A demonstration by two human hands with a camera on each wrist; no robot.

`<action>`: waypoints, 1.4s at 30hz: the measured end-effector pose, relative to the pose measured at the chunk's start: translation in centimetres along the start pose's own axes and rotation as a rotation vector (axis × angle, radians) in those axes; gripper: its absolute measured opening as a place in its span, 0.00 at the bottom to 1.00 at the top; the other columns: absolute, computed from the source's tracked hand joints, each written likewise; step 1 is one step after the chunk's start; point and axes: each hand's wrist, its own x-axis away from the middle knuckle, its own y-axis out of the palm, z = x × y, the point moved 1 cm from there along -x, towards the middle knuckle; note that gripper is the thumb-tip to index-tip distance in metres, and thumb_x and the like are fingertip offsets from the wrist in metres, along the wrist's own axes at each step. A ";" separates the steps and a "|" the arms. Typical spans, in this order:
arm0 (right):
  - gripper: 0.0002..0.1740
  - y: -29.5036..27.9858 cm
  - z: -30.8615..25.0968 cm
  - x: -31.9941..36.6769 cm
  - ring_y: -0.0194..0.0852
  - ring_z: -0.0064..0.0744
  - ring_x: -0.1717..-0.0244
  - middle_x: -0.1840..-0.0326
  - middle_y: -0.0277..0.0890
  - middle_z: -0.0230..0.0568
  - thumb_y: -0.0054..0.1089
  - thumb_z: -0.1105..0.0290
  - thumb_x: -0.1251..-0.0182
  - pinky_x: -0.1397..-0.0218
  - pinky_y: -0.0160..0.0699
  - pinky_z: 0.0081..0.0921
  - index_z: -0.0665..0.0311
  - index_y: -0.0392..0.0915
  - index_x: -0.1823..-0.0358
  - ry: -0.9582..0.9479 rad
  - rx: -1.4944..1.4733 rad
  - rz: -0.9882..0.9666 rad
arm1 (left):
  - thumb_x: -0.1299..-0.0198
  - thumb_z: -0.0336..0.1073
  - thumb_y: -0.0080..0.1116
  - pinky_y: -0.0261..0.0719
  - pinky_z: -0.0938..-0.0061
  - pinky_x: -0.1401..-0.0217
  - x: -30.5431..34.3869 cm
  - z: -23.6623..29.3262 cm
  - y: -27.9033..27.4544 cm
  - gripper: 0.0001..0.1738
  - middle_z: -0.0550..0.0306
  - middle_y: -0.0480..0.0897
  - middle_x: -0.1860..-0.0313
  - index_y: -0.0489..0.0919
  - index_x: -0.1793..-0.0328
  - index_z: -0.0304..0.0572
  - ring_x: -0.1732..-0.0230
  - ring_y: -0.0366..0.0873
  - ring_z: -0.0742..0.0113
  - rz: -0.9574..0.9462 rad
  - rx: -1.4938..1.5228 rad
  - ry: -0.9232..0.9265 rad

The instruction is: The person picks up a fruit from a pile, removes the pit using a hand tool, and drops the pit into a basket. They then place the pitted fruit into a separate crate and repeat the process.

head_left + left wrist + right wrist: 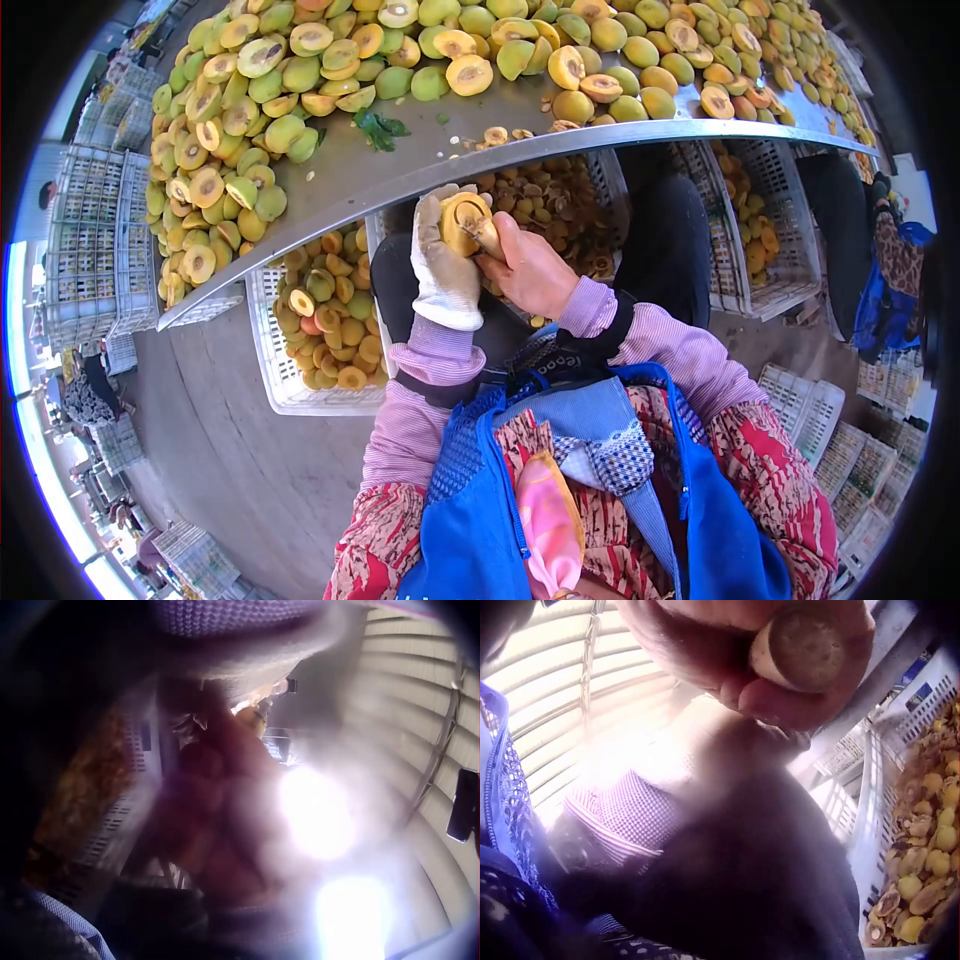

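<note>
My gloved left hand (440,265) holds a yellow apricot half (455,232) above the crates, just below the table's metal edge. My bare right hand (537,272) grips a pitting tool by its short, thick wooden handle (487,240). The tool's curved loop lies against the fruit's face in the head view. In the right wrist view the blunt round end of the handle (808,651) sticks out from the curled fingers. Glare and blur cover much of the left wrist view, where the fruit is mostly hidden.
Halved green and yellow apricots (300,75) are heaped on the metal table (340,170). Beneath its edge stand a white crate (325,402) of halves at left, one with scraps (560,200) between the knees, and another crate (735,290) at right. Stacked crates (95,235) stand far left.
</note>
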 end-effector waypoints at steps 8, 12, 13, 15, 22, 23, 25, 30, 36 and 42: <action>0.18 0.0 -0.6 -0.1 0.71 0.62 0.63 0.70 0.72 0.60 0.52 0.71 0.43 0.63 0.69 0.47 0.70 0.55 0.57 -0.028 0.076 0.019 | 0.35 0.42 0.41 0.75 0.63 0.48 -0.2 0.2 -0.2 0.16 0.46 0.78 0.57 0.70 0.54 0.37 0.56 0.77 0.53 -0.045 0.065 0.050; 0.18 -0.8 -0.9 -0.9 0.71 0.61 0.64 0.71 0.72 0.60 0.52 0.72 0.44 0.64 0.69 0.48 0.70 0.56 0.57 -0.049 0.187 -0.045 | 0.35 0.40 0.39 0.76 0.61 0.49 0.2 1.2 0.2 0.15 0.44 0.78 0.58 0.70 0.55 0.35 0.57 0.78 0.51 -0.009 0.102 0.042; 0.17 -1.1 -0.9 -1.1 0.71 0.61 0.65 0.72 0.72 0.60 0.52 0.72 0.44 0.64 0.69 0.48 0.70 0.56 0.58 -0.016 0.222 -0.095 | 0.35 0.39 0.39 0.76 0.62 0.48 0.4 1.3 0.4 0.14 0.45 0.78 0.58 0.71 0.55 0.36 0.57 0.78 0.51 -0.003 0.090 0.038; 0.16 -1.5 -0.6 -1.3 0.71 0.61 0.65 0.73 0.72 0.59 0.51 0.72 0.44 0.64 0.69 0.48 0.69 0.57 0.58 0.030 0.256 -0.149 | 0.36 0.39 0.40 0.76 0.63 0.48 0.0 1.0 -0.2 0.14 0.45 0.78 0.58 0.71 0.55 0.36 0.57 0.78 0.52 -0.016 0.049 0.044; 0.18 -2.5 -0.1 -1.7 0.71 0.61 0.65 0.71 0.72 0.60 0.53 0.68 0.40 0.63 0.69 0.45 0.68 0.56 0.56 -0.019 0.198 -0.189 | 0.32 0.43 0.39 0.75 0.67 0.48 -0.8 0.2 -0.5 0.18 0.47 0.78 0.56 0.71 0.51 0.35 0.55 0.77 0.58 -0.095 -0.129 0.038; 0.19 -3.0 -0.8 -1.4 0.71 0.61 0.63 0.70 0.72 0.61 0.54 0.67 0.40 0.62 0.69 0.45 0.68 0.57 0.56 0.005 0.220 -0.181 | 0.32 0.44 0.39 0.75 0.68 0.48 -1.0 0.5 0.0 0.19 0.47 0.78 0.56 0.71 0.50 0.35 0.55 0.77 0.59 -0.085 -0.084 -0.010; 0.19 -3.2 -1.2 -1.1 0.71 0.61 0.62 0.68 0.72 0.61 0.54 0.65 0.39 0.61 0.69 0.44 0.69 0.57 0.57 0.029 0.252 -0.183 | 0.32 0.46 0.40 0.75 0.68 0.47 -1.3 0.2 -0.3 0.21 0.47 0.77 0.55 0.70 0.47 0.34 0.54 0.76 0.59 -0.080 -0.093 -0.008; 0.21 -3.3 -1.1 -1.1 0.72 0.60 0.61 0.66 0.74 0.59 0.52 0.62 0.39 0.57 0.70 0.45 0.69 0.59 0.53 0.010 0.308 -0.142 | 0.32 0.41 0.39 0.74 0.72 0.47 0.2 1.3 0.9 0.16 0.49 0.78 0.56 0.71 0.50 0.35 0.54 0.76 0.63 -0.190 -0.185 0.099; 0.21 -3.5 -1.4 -2.4 0.73 0.59 0.59 0.64 0.74 0.60 0.53 0.62 0.40 0.56 0.71 0.44 0.71 0.60 0.56 0.035 0.352 -0.298 | 0.32 0.49 0.32 0.76 0.72 0.54 -0.7 0.4 0.2 0.25 0.47 0.79 0.62 0.73 0.58 0.34 0.61 0.77 0.61 0.007 -0.173 0.104; 0.18 -4.8 -0.9 -4.4 0.72 0.60 0.59 0.67 0.73 0.61 0.53 0.64 0.43 0.56 0.72 0.43 0.71 0.62 0.60 -0.016 0.492 -0.424 | 0.33 0.55 0.30 0.77 0.72 0.56 -1.2 0.3 0.4 0.31 0.46 0.80 0.66 0.75 0.64 0.32 0.66 0.78 0.59 0.086 -0.003 0.033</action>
